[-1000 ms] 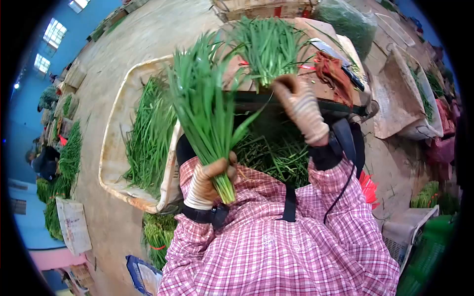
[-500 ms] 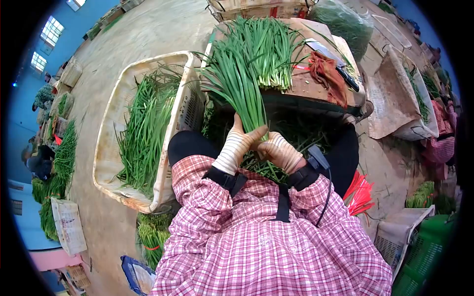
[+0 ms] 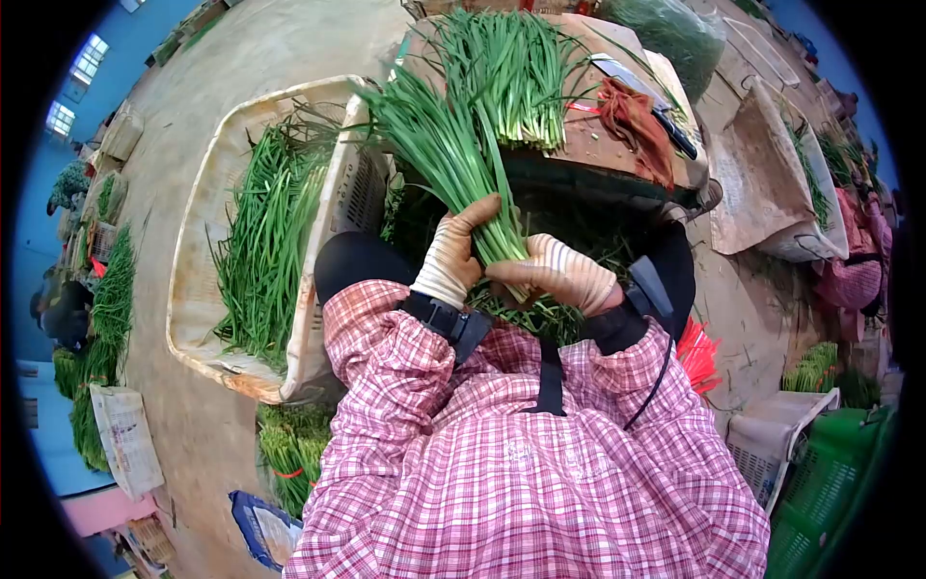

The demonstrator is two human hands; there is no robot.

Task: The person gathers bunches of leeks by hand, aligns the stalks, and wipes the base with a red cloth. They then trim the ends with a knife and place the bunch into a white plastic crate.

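A bunch of green garlic chives (image 3: 436,147) slants up and left in front of me, its leaf tips over the near edge of a board. My left hand (image 3: 451,255), in a striped glove, is wrapped round the lower stems with the thumb across them. At the pale stem ends, my right hand (image 3: 567,272) presses its gloved fingers against the bunch, closed about it. Behind, on the board (image 3: 586,135), lies a pile of chives (image 3: 516,82). A knife (image 3: 627,85) and a reddish-brown cloth (image 3: 637,130) rest to its right.
A white crate (image 3: 207,318) of chives (image 3: 270,241) stands at my left. Tied bundles (image 3: 294,449) sit on the floor below it. Red ties (image 3: 696,355) hang by my right knee. Another crate (image 3: 815,236), a green crate (image 3: 830,482) and a person (image 3: 854,275) are at right.
The bunch has tilted further left. My right hand has turned and moved slightly right, its fingers now laid along the stem ends. The view has shifted a little.
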